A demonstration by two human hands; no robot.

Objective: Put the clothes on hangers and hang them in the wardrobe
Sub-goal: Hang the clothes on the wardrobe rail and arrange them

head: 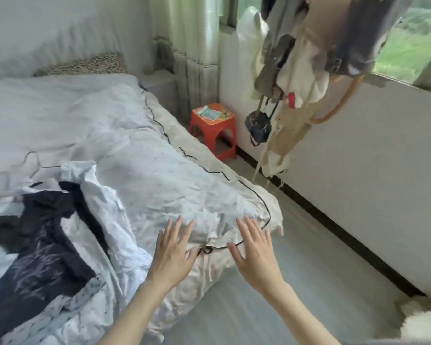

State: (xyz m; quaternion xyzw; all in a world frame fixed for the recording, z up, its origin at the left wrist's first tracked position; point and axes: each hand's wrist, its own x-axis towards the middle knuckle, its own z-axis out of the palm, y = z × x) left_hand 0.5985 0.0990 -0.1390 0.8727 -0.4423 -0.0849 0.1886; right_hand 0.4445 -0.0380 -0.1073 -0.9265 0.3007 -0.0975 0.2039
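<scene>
We see two hands, left hand and right hand, both spread flat and holding nothing at lower centre over the bed corner, one black garment lower left, one wire hanger left.

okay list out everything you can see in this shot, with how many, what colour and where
Bed: one, pale grey cover, left.
Black garment: one, black with pale print, on the bed at lower left.
White garment: one, crumpled, beside the black one.
Wire hanger: one, thin, lying on the bed at left.
Stool: one, orange-red plastic, on the floor by the curtain.
Hanging clothes and bags: several, beige, white and grey, upper right by the window.
Small bag: one, dark, dangling below them.
Left hand: open, over the bed corner.
Right hand: open, beside it.
</scene>
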